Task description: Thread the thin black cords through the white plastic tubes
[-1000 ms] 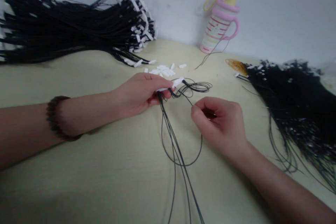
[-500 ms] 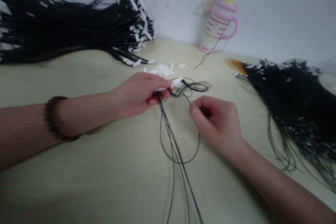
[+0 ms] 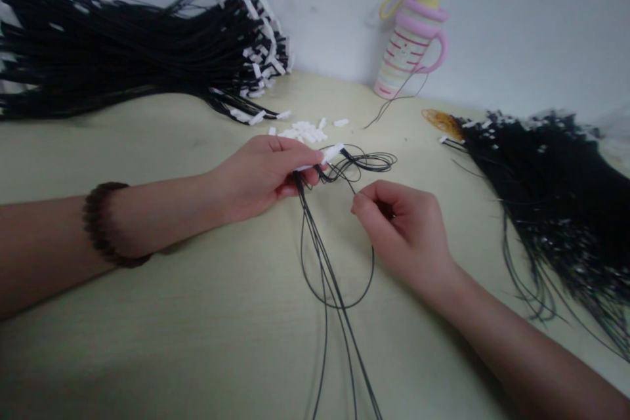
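My left hand [image 3: 275, 174] pinches white connectors [image 3: 333, 153] between thumb and fingers, above the middle of the table. Thin black wires [image 3: 322, 256] run from the connectors toward the near edge, and a looped coil of the same wire [image 3: 377, 161] lies just beyond. My right hand [image 3: 406, 226], to the right, has thumb and forefinger closed on a single thin black wire [image 3: 353, 189]. That wire leads back toward the connectors, and a loop of wire hangs below between both hands. Part of the connectors is hidden under my left thumb.
Several loose white connectors [image 3: 305, 131] lie behind my left hand. A large black wire bundle [image 3: 147, 46] with white ends rests at the back left, another bundle [image 3: 556, 184] at the right beside yellow-orange bands [image 3: 441, 122]. A pink-and-white bottle [image 3: 406, 46] stands against the wall.
My right hand has shifted very slightly left with the wire. My left hand and the connectors stay almost where they were.
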Demonstrator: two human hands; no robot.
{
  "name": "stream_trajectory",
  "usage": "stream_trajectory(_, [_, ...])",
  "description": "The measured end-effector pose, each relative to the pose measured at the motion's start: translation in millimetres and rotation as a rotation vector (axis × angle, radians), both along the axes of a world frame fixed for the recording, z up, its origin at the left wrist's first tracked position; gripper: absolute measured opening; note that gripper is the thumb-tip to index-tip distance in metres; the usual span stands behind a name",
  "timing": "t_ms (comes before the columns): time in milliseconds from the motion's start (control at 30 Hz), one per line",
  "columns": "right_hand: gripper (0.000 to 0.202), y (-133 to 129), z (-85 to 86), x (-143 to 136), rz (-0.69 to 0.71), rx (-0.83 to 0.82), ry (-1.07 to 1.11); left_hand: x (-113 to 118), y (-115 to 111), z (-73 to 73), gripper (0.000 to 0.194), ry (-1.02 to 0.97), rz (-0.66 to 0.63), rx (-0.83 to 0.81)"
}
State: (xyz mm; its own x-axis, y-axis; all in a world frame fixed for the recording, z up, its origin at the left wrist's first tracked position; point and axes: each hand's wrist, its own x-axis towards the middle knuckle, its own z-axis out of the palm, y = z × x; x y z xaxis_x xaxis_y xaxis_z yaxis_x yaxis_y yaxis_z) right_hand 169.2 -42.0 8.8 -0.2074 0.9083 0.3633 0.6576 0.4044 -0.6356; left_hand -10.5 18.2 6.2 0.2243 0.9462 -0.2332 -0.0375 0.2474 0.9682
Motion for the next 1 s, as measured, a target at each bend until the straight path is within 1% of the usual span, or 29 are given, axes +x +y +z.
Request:
stream_trajectory(167, [0.021,0.1,-0.4,-0.1,0.004,-0.004,0.031,0.1,-1.8,-1.0,0.019,-0.009,-0.001,0.031])
stream_trajectory(300, [0.022,-1.6,1.1,-0.7,0.015,0.018,0.045,-0.8,-2.4,-3.2,0.016,-0.009,-0.016,0.046])
stream_trajectory(533, [0.023,-2.6,1.5,-0.4,-0.002,0.031,0.057,-1.5,-2.1,-6.1,0.016,0.017,-0.043,0.083])
stream_trajectory(667, [0.022,0.3,-1.1,-0.7,0.053,-0.010,0.035,-1.7,-1.4,-5.5,0.016,0.003,-0.020,0.073])
stream_trajectory(767, [0.022,2.8,-4.7,-1.1,0.124,-0.045,-0.032,-1.9,-1.7,-6.4,0.016,0.008,-0.029,0.098])
stream_trajectory(867, [0.019,5.4,-8.5,-0.6,0.165,0.017,-0.087,-1.6,-3.6,-6.3,0.019,0.072,-0.063,0.168])
stream_trajectory(1000, [0.015,7.6,-11.6,0.9,0.140,0.147,-0.090,-1.5,-7.4,-3.4,0.022,0.234,-0.108,0.276])
